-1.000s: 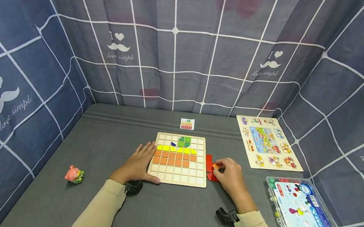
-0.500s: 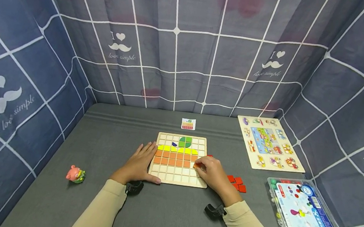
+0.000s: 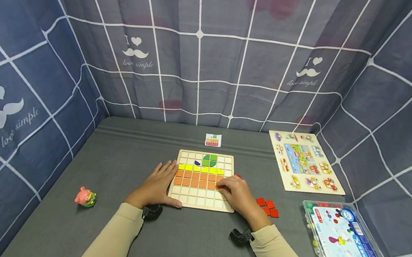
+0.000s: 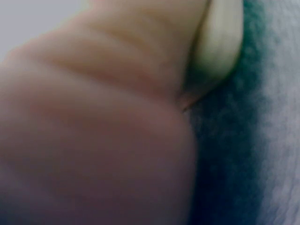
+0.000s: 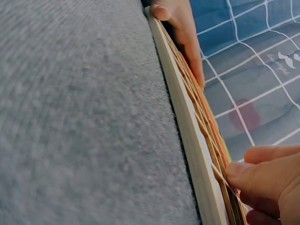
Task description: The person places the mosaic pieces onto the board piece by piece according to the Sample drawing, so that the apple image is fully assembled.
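Observation:
A wooden grid board (image 3: 202, 203) lies on the grey table, with two rows of orange square tiles (image 3: 194, 183), a yellow row (image 3: 201, 169) above them and green pieces (image 3: 209, 160) near the top. My left hand (image 3: 156, 184) rests spread along the board's left edge, thumb at the lower corner. At the right end of the lower orange row, my right hand (image 3: 236, 192) pinches an orange tile low over the grid; its fingertips mostly hide the tile. In the right wrist view, the thumb and fingers (image 5: 262, 178) meet right at the board's top surface.
Several red tiles (image 3: 268, 207) lie right of the right hand. A small picture card (image 3: 213, 140) is behind the board. A picture puzzle board (image 3: 305, 164) and a clear bead case (image 3: 348, 244) stand at right; a pink pig figurine (image 3: 85, 197) at left.
My right hand has moved left from the tiles beside the board onto the grid, carrying an orange tile, then shifted slightly further left. The left hand stays in place.

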Motion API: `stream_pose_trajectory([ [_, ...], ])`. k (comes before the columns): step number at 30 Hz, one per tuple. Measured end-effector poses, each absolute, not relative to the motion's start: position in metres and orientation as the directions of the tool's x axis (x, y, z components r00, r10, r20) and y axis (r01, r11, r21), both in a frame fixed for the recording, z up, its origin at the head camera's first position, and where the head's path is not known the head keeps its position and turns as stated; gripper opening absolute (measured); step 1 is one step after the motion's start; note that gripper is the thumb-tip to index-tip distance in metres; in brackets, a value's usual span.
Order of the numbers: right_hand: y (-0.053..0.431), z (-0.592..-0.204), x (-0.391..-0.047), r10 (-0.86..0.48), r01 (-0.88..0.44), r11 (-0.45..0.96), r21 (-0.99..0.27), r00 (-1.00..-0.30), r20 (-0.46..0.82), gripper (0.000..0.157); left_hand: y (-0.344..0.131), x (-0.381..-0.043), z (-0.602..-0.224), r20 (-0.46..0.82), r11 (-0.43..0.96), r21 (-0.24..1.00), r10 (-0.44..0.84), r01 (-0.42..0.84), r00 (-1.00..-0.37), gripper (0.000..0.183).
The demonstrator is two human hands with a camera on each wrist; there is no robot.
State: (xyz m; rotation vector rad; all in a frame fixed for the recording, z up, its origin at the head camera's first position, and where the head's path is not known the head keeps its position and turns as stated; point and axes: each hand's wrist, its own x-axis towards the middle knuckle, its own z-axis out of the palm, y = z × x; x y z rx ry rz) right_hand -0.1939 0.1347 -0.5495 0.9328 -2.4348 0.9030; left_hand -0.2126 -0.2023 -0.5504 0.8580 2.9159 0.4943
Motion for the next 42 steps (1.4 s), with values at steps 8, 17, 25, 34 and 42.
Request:
stream_pose_trajectory([
  [8,0.149,-0.552,-0.195,-0.323,-0.634,0.629,-0.450,-0.739,0.591,0.024,-0.202,-0.213,-0.553,0.010,0.806,0.317,0.524,0.500,-0.852,0.153],
  [17,0.163,-0.548,-0.196,-0.139,-0.442,0.710,-0.548,-0.851,0.506,0.028,-0.203,-0.213,-0.554,0.040,0.785,0.338,0.540,0.520,-0.841,0.153],
  [25,0.162,-0.549,-0.199,-0.036,-0.315,0.750,-0.582,-0.897,0.440,0.021,-0.206,-0.213,-0.555,0.055,0.769,0.347,0.555,0.537,-0.830,0.152],
  [34,0.159,-0.548,-0.208,0.012,-0.211,0.769,-0.604,-0.939,0.343,0.020,-0.207,-0.214,-0.556,0.057,0.767,0.353,0.555,0.537,-0.830,0.151],
  [42,0.156,-0.540,-0.217,0.048,-0.108,0.779,-0.618,-0.972,0.231,0.021,-0.206,-0.215,-0.556,0.052,0.773,0.341,0.552,0.534,-0.832,0.152],
])
